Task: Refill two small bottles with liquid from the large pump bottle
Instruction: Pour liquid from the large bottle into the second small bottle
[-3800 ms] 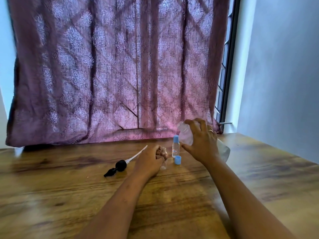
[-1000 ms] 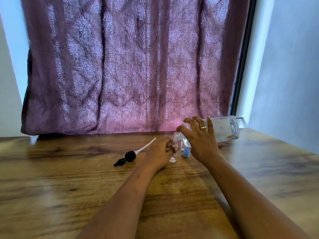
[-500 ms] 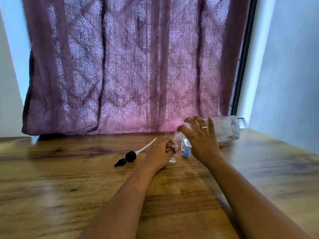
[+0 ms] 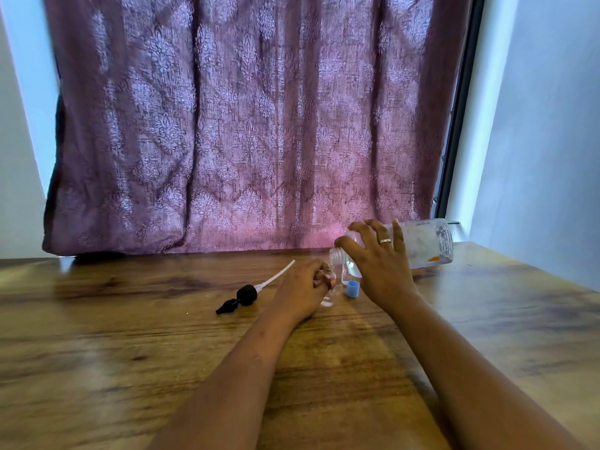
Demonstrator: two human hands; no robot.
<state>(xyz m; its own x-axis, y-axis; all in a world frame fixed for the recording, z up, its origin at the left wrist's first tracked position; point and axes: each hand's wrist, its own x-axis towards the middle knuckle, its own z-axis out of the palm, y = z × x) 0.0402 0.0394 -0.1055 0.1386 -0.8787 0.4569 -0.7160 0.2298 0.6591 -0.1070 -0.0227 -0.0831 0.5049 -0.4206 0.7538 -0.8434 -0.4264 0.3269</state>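
Observation:
My right hand (image 4: 381, 267) grips the large clear bottle (image 4: 428, 243), tipped almost flat with its open neck pointing left and down. The neck hangs just over a small clear bottle (image 4: 329, 287) that my left hand (image 4: 300, 290) holds upright on the table. A second small bottle (image 4: 346, 274) stands just behind, mostly hidden by my right hand. A small blue cap (image 4: 353, 289) sits on the table between my hands. The black pump head with its white tube (image 4: 246, 295) lies on the table to the left.
The wooden table (image 4: 130, 336) runs up to a purple patterned curtain (image 4: 246, 125) at the back. A pale wall (image 4: 552, 141) and a dark window frame close the right side.
Since 3.8 s ago the large bottle has been tipped from upright to nearly level over the small bottle. Over the last second both hands have stayed almost still.

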